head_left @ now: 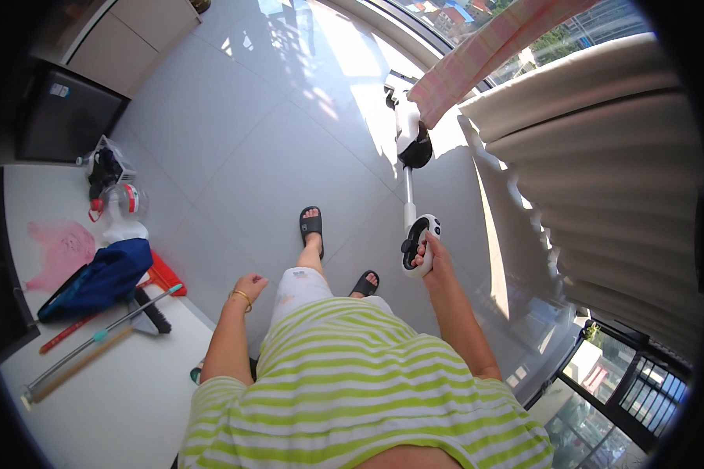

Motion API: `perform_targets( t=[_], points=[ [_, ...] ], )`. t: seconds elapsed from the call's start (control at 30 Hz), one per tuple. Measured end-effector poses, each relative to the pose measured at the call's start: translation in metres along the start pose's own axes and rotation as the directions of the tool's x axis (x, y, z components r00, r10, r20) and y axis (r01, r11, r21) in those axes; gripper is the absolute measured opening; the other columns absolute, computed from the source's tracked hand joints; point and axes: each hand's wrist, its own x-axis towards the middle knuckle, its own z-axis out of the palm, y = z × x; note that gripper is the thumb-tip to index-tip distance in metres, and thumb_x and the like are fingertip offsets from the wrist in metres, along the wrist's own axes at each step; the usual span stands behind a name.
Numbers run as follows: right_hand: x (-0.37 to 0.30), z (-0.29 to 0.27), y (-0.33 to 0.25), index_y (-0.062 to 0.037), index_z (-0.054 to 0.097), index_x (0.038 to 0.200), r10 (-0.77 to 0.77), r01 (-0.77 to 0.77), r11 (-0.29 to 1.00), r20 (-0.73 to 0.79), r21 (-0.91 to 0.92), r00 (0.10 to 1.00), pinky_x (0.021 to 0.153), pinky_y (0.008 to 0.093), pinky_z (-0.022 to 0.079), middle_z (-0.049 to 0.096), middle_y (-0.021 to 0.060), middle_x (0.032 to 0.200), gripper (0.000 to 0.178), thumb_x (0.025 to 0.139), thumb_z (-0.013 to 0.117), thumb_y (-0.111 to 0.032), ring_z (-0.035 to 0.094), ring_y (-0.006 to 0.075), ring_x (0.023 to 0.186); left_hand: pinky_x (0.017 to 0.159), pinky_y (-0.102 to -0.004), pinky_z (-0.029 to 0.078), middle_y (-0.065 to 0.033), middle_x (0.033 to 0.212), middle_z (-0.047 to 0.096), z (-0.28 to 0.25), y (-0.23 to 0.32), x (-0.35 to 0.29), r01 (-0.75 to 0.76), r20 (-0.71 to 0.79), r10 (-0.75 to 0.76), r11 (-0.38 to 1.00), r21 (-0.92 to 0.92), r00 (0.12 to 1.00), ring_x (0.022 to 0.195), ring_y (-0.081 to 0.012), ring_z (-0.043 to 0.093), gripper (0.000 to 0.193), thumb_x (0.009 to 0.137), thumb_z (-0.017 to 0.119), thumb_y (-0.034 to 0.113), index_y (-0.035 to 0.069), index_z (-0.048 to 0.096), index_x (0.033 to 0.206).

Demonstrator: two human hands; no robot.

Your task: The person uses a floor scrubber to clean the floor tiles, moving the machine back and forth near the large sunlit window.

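Observation:
My right hand (434,258) is wrapped round the looped white-and-black handle of an upright floor cleaner (413,129). Its silver pole runs away from me to a white-and-black body near the window. The cleaner's floor head is partly hidden at the far end by a hanging pink checked cloth (469,59). At my left side, my left hand (249,288) hangs beside my thigh with loosely bent fingers and nothing in it. A gold-coloured bracelet circles that wrist. I stand on grey floor tiles in dark slide sandals (311,227).
To the left, a white surface (133,383) bears a dustpan and broom (155,313), a dark blue cloth (105,277), a clear plastic bottle (129,201) and a red item. A dark cabinet (66,117) stands beyond. Beige curtains (602,172) hang along the right.

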Motion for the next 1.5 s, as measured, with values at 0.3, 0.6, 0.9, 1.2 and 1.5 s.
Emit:
perform_targets(
  t=[0.3,0.6,0.9,1.2,1.5],
  points=[
    [-0.158,-0.112,0.017,-0.0058,0.048,0.080,0.143,-0.154,0.967,-0.065,-0.202,0.988,0.041,0.0261,0.041,0.049,0.0032,0.060,0.016,0.082,0.060,-0.015,0.045,0.0117,0.040,0.079,-0.0316,0.048,-0.0119,0.094,0.064,0.080,0.075,-0.010,-0.145,0.051,0.145,0.989,-0.010,0.988,0.087,-0.0214,0.061,0.041,0.076,0.063,0.036,0.003,0.062,0.100],
    [-0.198,-0.145,-0.039,-0.0062,0.046,0.085,0.228,-0.236,0.938,-0.059,-0.253,0.972,0.037,0.0252,0.038,0.048,0.0034,0.060,0.014,0.084,0.057,-0.015,0.044,0.0124,0.041,0.074,-0.0311,0.048,-0.0115,0.085,0.066,0.116,0.072,-0.032,-0.025,0.019,0.027,0.994,-0.104,0.999,0.079,-0.0214,0.061,0.036,0.077,0.064,0.036,0.004,0.064,0.094],
    [-0.066,-0.056,-0.064,-0.0058,0.044,0.083,0.137,-0.112,0.909,0.035,-0.400,0.990,0.039,0.0277,0.040,0.046,0.0031,0.058,0.017,0.084,0.057,-0.017,0.043,0.0121,0.039,0.077,-0.0323,0.048,-0.0134,0.092,0.065,0.087,0.063,-0.023,0.036,0.100,-0.046,0.995,0.096,0.994,0.083,-0.0237,0.061,0.040,0.078,0.063,0.036,0.001,0.061,0.098],
    [0.050,0.047,-0.087,-0.0060,0.041,0.083,0.098,-0.036,0.846,0.089,-0.533,0.991,0.040,0.0294,0.040,0.045,0.0032,0.060,0.019,0.081,0.058,-0.015,0.044,0.0127,0.041,0.071,-0.0256,0.047,-0.0052,0.084,0.064,0.045,0.114,0.016,-0.060,-0.088,0.039,0.964,-0.259,0.995,0.076,-0.0112,0.057,0.032,0.081,0.062,0.029,0.002,0.061,0.099],
    [0.058,0.036,-0.086,-0.0057,0.041,0.083,0.097,-0.037,0.825,0.078,-0.564,0.992,0.041,0.0310,0.041,0.045,0.0040,0.060,0.020,0.080,0.058,-0.014,0.045,0.0143,0.042,0.074,-0.0309,0.047,-0.0106,0.089,0.064,0.078,0.091,-0.003,0.083,-0.067,-0.108,0.950,-0.300,0.992,0.081,-0.0195,0.059,0.036,0.077,0.064,0.034,0.002,0.061,0.094]
  ],
)
